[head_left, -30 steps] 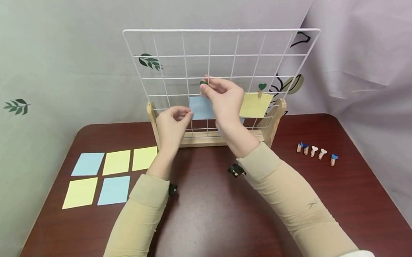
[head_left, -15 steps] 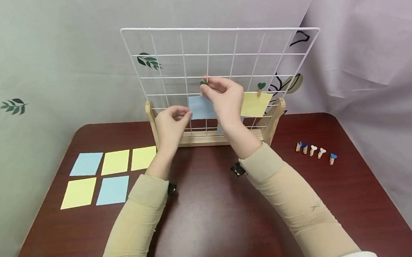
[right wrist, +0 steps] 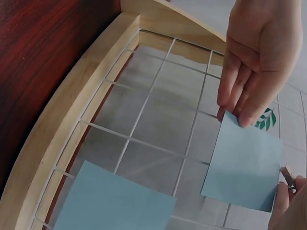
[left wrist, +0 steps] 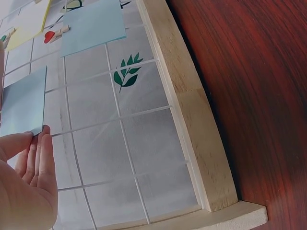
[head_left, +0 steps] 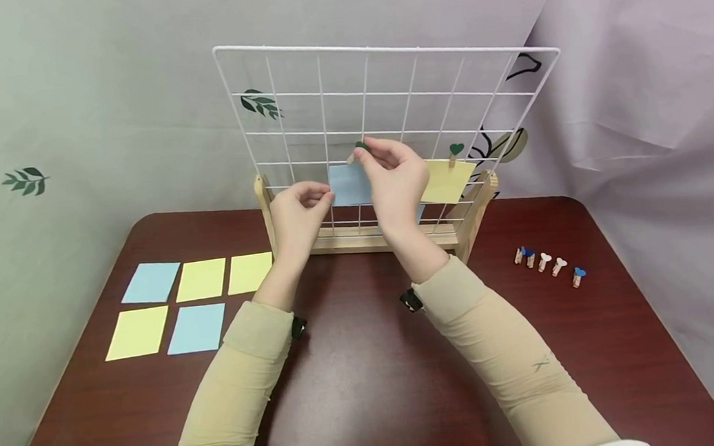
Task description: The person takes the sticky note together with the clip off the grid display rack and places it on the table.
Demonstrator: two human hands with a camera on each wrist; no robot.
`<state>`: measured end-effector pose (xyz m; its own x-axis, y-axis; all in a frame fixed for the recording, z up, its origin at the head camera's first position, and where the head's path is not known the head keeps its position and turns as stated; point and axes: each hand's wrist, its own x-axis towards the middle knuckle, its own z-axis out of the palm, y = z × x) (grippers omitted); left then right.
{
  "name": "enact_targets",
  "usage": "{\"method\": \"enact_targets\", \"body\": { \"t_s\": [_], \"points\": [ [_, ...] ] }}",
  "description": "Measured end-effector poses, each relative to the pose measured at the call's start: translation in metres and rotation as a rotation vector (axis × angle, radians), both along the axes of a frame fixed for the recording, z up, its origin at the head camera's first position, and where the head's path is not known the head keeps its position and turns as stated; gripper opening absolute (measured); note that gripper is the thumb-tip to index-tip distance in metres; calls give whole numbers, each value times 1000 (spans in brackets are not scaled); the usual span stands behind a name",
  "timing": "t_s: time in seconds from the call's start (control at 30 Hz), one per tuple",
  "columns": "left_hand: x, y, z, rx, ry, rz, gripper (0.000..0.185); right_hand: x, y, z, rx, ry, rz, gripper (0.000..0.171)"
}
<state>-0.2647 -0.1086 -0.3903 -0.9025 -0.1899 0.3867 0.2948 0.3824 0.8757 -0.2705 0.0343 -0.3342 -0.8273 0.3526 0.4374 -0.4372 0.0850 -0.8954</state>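
A white wire grid (head_left: 385,90) stands upright in a wooden stand (head_left: 389,238) at the back of the table. My left hand (head_left: 324,196) pinches the left corner of a blue note (head_left: 347,186) and holds it flat against the grid. In the left wrist view the left hand's fingertips (left wrist: 36,143) hold the blue note (left wrist: 21,103). My right hand (head_left: 361,152) pinches a small green-heart clip (head_left: 359,146) at the note's top edge. The right wrist view shows the same blue note (right wrist: 244,165) with the clip (right wrist: 287,175) at its corner.
A yellow note (head_left: 447,181) hangs on the grid from another green-heart clip (head_left: 455,150). A second blue note (left wrist: 93,24) hangs lower under a red-heart clip (left wrist: 55,34). Several blue and yellow notes (head_left: 196,329) lie at the table's left. Several clips (head_left: 546,261) lie at its right.
My right hand with the clip has come down slightly toward the top edge of the blue note. The left hand still holds the note's corner in place.
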Motion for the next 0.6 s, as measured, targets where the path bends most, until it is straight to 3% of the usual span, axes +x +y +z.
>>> {"method": "enact_targets", "body": {
  "t_s": [0.2,0.6],
  "points": [
    [-1,-1,1,-8,-5,5,13,0,5,-1,-52,29,-4,11],
    [-1,-2,0,1,6,8,13,-1,12,7,59,-18,56,10]
  ]
}}
